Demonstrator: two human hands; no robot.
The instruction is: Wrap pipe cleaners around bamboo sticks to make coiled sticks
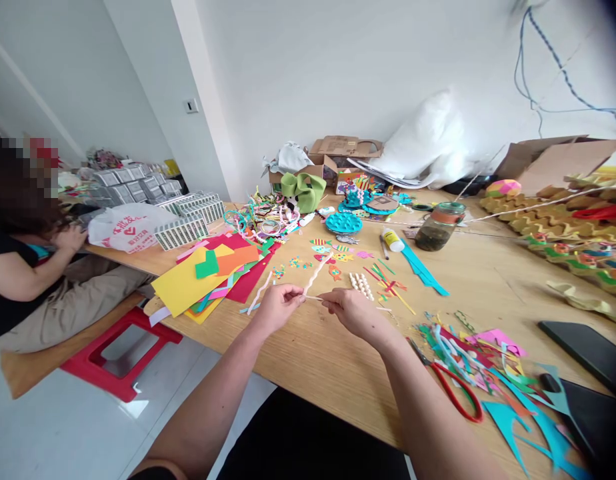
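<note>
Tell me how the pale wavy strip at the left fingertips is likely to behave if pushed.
The pale wavy strip is probably very light, being so narrow. It may have slight stiffness, since it juts from the left hand without obvious droop. Still, its slim length would likely bend or crease under a firm push.

Bright, even light, its source out of view, falls on the wooden table [308,360]; above it, the left hand [281,308] and right hand [351,310] look fairly crisp. Left of the table, glare whitens the tiled floor [33,427] and pixelation masks a seated person's [3,287] head. Along its right side, egg trays [558,223] look stretched and soft.
</note>
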